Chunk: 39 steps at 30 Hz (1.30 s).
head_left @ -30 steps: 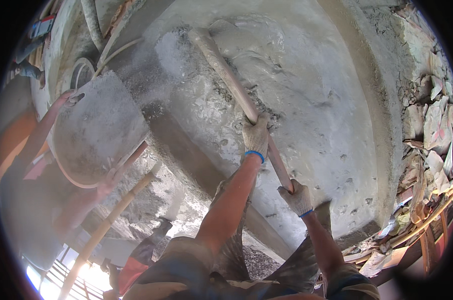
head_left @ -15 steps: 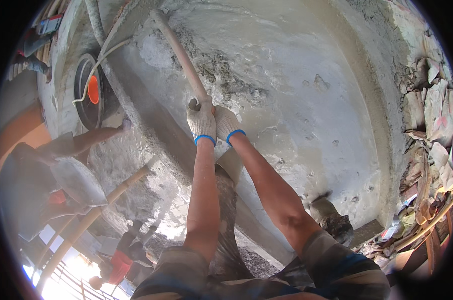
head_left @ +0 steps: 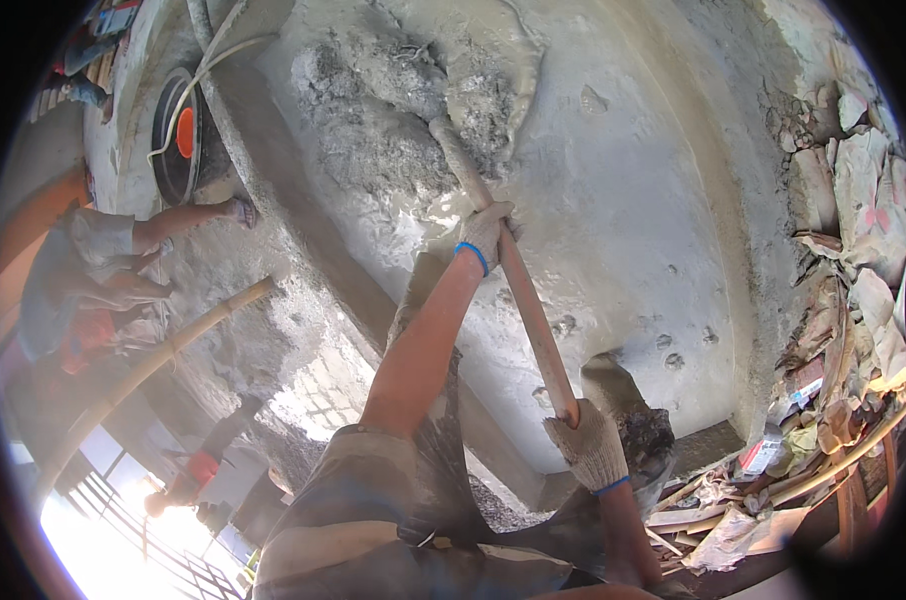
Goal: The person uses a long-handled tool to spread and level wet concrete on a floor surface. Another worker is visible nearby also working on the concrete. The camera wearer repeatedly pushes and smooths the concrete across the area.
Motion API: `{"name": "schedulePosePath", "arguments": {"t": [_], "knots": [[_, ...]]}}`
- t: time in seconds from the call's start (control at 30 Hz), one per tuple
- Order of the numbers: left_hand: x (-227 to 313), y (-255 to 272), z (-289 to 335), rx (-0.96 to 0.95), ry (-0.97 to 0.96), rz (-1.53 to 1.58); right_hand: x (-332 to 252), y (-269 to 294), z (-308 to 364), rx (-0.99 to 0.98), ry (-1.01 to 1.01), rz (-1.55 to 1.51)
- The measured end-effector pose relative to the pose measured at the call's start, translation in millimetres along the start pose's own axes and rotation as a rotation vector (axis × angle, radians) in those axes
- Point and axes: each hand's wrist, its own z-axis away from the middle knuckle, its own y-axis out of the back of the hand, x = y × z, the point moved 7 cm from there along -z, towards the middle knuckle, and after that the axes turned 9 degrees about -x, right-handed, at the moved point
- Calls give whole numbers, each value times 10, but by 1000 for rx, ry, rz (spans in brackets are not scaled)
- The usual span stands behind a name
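A long wooden-handled tool [head_left: 535, 325] slants across the trough of wet grey cement [head_left: 613, 230]. Its far end reaches into a lumpy heap of darker mix [head_left: 373, 120]; the blade or head is hidden there. My left hand [head_left: 485, 235], in a white knitted glove with a blue cuff, wraps round the handle at mid-length. Lower down and nearer my body, my right hand [head_left: 586, 445], gloved the same way, is closed round the handle's near end. My legs stand on either side of the tool, and one boot [head_left: 611, 385] is in the wet cement.
A low concrete edge [head_left: 303, 220] bounds the trough at left, and a curved rim [head_left: 743, 200] at right. Beyond the left edge are a black bucket [head_left: 160, 150], a bamboo pole [head_left: 188, 335] and another person [head_left: 93, 270]. Torn paper sacks [head_left: 863, 230] pile up at right.
My hands were together high on the handle; now the right hand is back near my body and the left is farther along. The tool's far end is now in the heap.
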Motion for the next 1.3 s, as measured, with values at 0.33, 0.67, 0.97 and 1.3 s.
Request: {"name": "schedulePosePath", "arguments": {"t": [0.33,0.67,0.97,1.3], "knots": [[-629,-275,-157,-39,450,112,149,310,1335,171,-236,89],[1757,146,-781,67,-54,166,-1277,336,-423,206,6,38],[3122,467,-703,154,-295,30,-2803,216,-2434,144,213,110],[3499,1242,-299,397,-521,-622,-4436,-650,-4366,152,799,474]]}}
